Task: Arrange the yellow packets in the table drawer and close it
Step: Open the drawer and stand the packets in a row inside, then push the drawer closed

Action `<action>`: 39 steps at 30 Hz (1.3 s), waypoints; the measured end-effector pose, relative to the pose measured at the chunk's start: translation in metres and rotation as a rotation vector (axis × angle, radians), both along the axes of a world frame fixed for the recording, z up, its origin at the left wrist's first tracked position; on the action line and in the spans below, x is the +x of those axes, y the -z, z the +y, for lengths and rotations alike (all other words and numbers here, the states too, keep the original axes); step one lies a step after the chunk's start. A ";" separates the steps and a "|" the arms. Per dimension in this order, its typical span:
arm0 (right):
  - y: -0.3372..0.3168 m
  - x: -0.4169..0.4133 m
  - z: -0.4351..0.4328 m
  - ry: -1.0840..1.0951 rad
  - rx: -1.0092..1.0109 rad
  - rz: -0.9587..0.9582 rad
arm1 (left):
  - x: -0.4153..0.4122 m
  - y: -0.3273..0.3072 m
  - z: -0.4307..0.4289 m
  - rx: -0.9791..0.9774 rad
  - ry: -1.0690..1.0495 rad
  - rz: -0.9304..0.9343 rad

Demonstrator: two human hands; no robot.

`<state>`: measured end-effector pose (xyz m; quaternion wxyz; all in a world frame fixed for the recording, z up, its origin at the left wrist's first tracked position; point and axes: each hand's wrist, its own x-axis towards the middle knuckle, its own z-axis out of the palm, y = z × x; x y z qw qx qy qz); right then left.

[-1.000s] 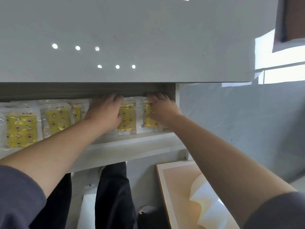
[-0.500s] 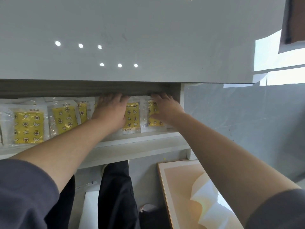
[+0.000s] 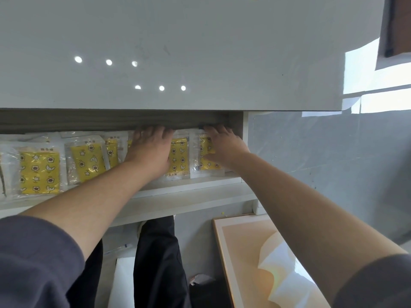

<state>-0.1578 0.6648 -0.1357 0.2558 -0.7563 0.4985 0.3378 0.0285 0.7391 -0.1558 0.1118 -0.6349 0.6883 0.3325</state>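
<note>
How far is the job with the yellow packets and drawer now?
Done: yellow packets lie in a row in the drawer. In hand: the left hand and right hand press flat on the packets at its right end. Left: the drawer is open, not yet closed.

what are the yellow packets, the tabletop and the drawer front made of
Yellow packets: clear plastic film, glossy, going by the crinkles and glints, over a yellow printed insert, perhaps paper.
Tabletop: smooth, glossy pale grey surface that mirrors the ceiling lights; lacquer, laminate or glass, cannot tell which.
Drawer front: matte white board, probably painted or laminated wood.
</note>
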 end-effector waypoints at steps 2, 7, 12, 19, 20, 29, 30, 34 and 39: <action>0.000 0.000 0.000 -0.003 -0.001 -0.002 | 0.000 0.000 0.000 -0.001 0.000 -0.003; 0.000 -0.002 -0.001 -0.008 0.001 0.001 | 0.000 0.001 0.000 -0.001 -0.001 -0.004; 0.000 -0.001 -0.006 -0.019 0.014 -0.002 | 0.002 0.003 -0.001 0.005 0.007 0.011; 0.000 -0.002 -0.006 -0.056 -0.023 -0.020 | 0.007 0.004 0.000 -0.027 -0.002 0.034; 0.000 -0.002 -0.005 -0.055 -0.024 -0.020 | 0.007 0.005 0.001 -0.033 0.000 0.022; -0.015 0.006 0.006 -0.012 -0.072 -0.068 | 0.017 -0.007 0.004 -0.020 -0.007 0.045; -0.022 0.011 0.011 0.014 -0.072 -0.098 | 0.020 -0.012 0.007 -0.020 -0.002 0.051; -0.075 0.035 0.026 0.249 0.008 -0.299 | 0.036 -0.030 0.027 0.057 0.084 0.011; -0.190 0.067 0.023 0.753 0.035 -0.915 | 0.055 -0.038 0.049 0.092 0.142 -0.038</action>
